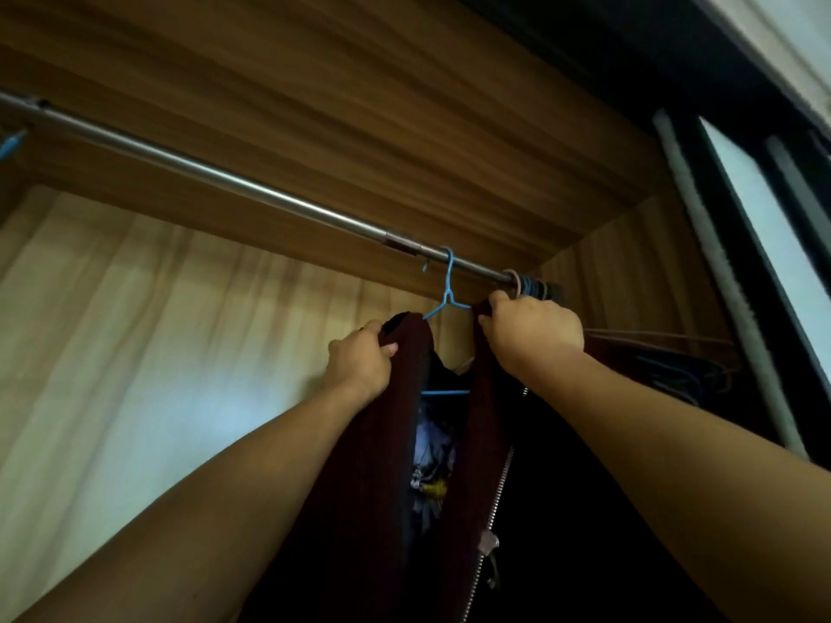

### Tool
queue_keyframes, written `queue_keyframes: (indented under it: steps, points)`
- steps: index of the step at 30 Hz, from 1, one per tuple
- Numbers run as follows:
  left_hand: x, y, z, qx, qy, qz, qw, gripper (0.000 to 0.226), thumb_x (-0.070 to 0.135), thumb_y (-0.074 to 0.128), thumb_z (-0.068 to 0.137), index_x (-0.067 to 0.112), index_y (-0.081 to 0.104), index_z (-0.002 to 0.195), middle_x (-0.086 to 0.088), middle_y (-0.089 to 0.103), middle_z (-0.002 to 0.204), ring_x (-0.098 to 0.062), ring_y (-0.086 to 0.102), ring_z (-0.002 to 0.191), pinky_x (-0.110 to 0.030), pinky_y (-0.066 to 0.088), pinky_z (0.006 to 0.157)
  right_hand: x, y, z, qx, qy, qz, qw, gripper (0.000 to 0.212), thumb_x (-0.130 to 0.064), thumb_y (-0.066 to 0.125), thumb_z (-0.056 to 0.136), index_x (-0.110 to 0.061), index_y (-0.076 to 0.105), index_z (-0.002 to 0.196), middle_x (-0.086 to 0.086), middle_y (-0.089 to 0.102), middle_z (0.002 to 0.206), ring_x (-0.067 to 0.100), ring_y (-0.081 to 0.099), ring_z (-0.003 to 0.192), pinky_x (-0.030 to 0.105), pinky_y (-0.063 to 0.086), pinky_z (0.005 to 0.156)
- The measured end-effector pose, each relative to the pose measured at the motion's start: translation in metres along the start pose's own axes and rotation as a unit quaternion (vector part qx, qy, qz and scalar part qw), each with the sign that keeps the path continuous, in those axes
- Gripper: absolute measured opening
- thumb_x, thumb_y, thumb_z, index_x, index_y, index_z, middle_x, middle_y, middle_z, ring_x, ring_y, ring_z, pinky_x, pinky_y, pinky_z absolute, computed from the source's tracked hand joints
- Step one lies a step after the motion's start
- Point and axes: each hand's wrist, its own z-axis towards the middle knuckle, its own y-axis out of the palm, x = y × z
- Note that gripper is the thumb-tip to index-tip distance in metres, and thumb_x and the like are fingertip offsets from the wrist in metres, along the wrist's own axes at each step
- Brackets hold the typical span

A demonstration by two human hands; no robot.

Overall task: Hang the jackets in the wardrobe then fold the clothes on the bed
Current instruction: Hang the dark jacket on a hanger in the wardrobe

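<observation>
A dark maroon jacket (386,465) with a silver zipper hangs on a blue hanger (447,292). The hanger's hook sits over the metal wardrobe rail (234,179). My left hand (362,359) grips the jacket's left shoulder. My right hand (533,332) grips its right shoulder, just under the rail. The front of the jacket is open, and a bit of patterned cloth shows inside it.
Several more hangers (535,287) are bunched at the rail's right end, with dark clothes (674,366) below them. The wooden back wall (148,330) fills the left. A black door frame (728,245) stands at the right. Another blue hanger tip (11,143) shows far left.
</observation>
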Motion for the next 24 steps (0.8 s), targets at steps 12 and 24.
queue_keyframes:
  steps: [12, 24]
  points:
    - [0.016, -0.032, -0.060, -0.025, -0.011, -0.033, 0.999, 0.041, 0.032, 0.044, 0.107, 0.022, 0.046, 0.146, -0.010, 0.063, 0.131, -0.037, 0.055, 0.124, -0.050, 0.040, 0.101, -0.010, 0.001, -0.051, 0.151, -0.042, -0.085, 0.984, 0.014, -0.012, 0.067, 0.087, -0.005, 0.071, 0.099, 0.019, 0.057, 0.110, 0.044, 0.054, 0.098, 0.053, 0.046, 0.077]
    - [0.021, -0.011, -0.106, -0.152, 0.032, -0.202, 0.967, 0.037, 0.024, 0.049, 0.104, 0.024, 0.054, 0.140, 0.003, 0.066, 0.128, -0.017, 0.060, 0.122, -0.038, 0.047, 0.107, -0.075, 0.021, -0.074, 0.081, -0.003, 0.348, 0.934, 0.021, -0.016, 0.061, 0.098, -0.014, 0.070, 0.117, -0.002, 0.053, 0.105, 0.017, 0.058, 0.097, 0.032, 0.050, 0.087]
